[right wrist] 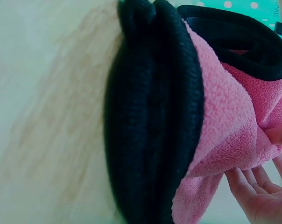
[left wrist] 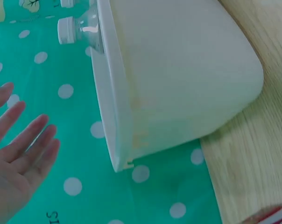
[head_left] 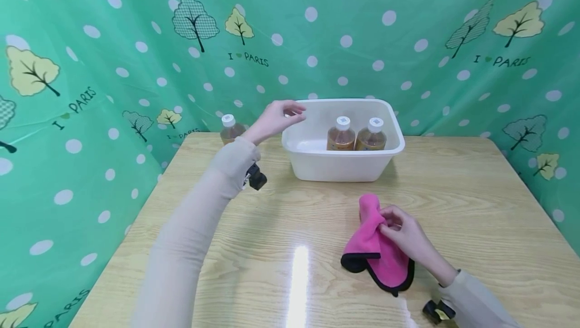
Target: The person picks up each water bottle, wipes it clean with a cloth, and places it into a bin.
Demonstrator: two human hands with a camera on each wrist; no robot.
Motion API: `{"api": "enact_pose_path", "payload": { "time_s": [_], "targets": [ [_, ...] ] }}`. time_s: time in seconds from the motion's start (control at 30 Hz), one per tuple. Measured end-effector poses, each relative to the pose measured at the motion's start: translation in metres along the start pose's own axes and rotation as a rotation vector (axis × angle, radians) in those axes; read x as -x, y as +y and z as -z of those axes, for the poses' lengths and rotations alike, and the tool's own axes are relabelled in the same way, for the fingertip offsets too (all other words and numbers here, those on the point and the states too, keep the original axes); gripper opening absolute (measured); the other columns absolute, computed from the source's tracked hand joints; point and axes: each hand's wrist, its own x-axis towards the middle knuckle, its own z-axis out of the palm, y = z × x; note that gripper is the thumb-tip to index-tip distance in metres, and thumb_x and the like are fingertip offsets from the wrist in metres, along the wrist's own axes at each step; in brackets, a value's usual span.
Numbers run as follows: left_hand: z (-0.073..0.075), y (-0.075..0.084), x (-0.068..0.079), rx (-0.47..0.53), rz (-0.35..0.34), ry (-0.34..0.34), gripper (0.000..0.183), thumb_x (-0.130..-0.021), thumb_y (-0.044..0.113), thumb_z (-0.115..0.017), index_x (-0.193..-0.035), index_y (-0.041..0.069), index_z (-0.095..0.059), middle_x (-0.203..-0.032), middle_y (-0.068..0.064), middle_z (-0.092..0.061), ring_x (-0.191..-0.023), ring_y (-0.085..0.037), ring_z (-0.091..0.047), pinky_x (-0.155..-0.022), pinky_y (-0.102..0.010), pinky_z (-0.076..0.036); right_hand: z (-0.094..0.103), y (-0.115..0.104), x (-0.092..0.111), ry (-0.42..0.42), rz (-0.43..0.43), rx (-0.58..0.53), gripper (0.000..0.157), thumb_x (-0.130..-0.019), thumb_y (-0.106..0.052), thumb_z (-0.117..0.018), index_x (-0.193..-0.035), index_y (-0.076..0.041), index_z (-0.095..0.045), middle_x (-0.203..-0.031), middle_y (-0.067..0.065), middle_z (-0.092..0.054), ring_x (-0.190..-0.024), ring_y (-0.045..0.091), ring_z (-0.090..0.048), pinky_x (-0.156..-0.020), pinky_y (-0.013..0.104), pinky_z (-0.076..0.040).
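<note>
In the head view my left hand (head_left: 280, 117) hangs over the left end of a white plastic bin (head_left: 335, 168), holding nothing. The left wrist view shows its fingers (left wrist: 36, 149) spread beside the bin's rim. Two bottles (head_left: 342, 139) of brown liquid with white caps stand inside the bin, in its middle and right part. Nearer the front, my right hand (head_left: 410, 235) pinches a pink cloth (head_left: 362, 237) with black edging between thumb and fingers. The cloth hangs in folds below the pinch, and in the right wrist view its black edge (right wrist: 150, 121) fills the middle.
A third brown bottle (head_left: 229, 131) with a white cap stands at the table's back left, partly hidden by my left forearm. The wooden table (head_left: 466, 182) meets a green dotted curtain (head_left: 317, 36) behind and at both sides. A bright light reflection lies on the tabletop.
</note>
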Motion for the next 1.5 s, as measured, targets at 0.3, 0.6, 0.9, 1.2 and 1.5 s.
{"api": "enact_pose_path", "payload": {
  "time_s": [0.3,0.6,0.9,1.2,1.5],
  "targets": [
    [0.024,-0.021,0.015,-0.019,0.019,0.072,0.031,-0.088,0.023,-0.056,-0.115,0.007,-0.056,-0.111,-0.008,-0.059,-0.101,-0.018,-0.053,-0.086,-0.031,-0.045,0.001,0.0,0.0,-0.004,-0.015,0.005,0.024,-0.079,0.007,-0.059,-0.103,0.006,-0.053,-0.097,0.017,-0.058,-0.079,0.014,-0.056,-0.073,0.024,-0.051],
    [0.043,-0.035,0.031,-0.04,0.096,0.115,0.032,-0.087,0.023,-0.056,-0.116,0.008,-0.055,-0.115,-0.008,-0.057,-0.1,-0.021,-0.053,-0.084,-0.034,-0.047,0.001,0.0,0.001,-0.006,-0.02,0.007,0.024,-0.079,0.006,-0.059,-0.103,0.006,-0.054,-0.098,0.017,-0.058,-0.08,0.015,-0.056,-0.073,0.024,-0.052],
    [0.059,-0.054,0.042,-0.094,0.15,0.136,0.036,-0.088,0.024,-0.055,-0.119,0.007,-0.053,-0.122,-0.009,-0.053,-0.107,-0.025,-0.049,-0.09,-0.04,-0.042,0.002,0.0,0.001,-0.009,-0.015,0.008,0.024,-0.079,0.007,-0.059,-0.103,0.006,-0.054,-0.098,0.017,-0.058,-0.08,0.016,-0.056,-0.073,0.025,-0.052],
    [0.068,-0.074,0.049,-0.131,0.146,0.216,0.034,-0.088,0.019,-0.054,-0.12,0.009,-0.053,-0.133,-0.01,-0.042,-0.12,-0.027,-0.039,-0.099,-0.044,-0.033,0.002,0.0,0.001,-0.014,-0.012,0.003,0.024,-0.08,0.006,-0.059,-0.103,0.006,-0.053,-0.098,0.017,-0.058,-0.08,0.015,-0.056,-0.074,0.025,-0.051],
    [0.07,-0.092,0.055,-0.084,0.191,0.253,0.04,-0.088,0.013,-0.05,-0.128,0.009,-0.044,-0.136,-0.012,-0.036,-0.119,-0.031,-0.039,-0.098,-0.046,-0.034,0.002,-0.001,0.0,-0.015,-0.011,0.006,0.024,-0.08,0.005,-0.059,-0.103,0.005,-0.054,-0.098,0.016,-0.058,-0.08,0.018,-0.057,-0.074,0.026,-0.052]
  ]
}}
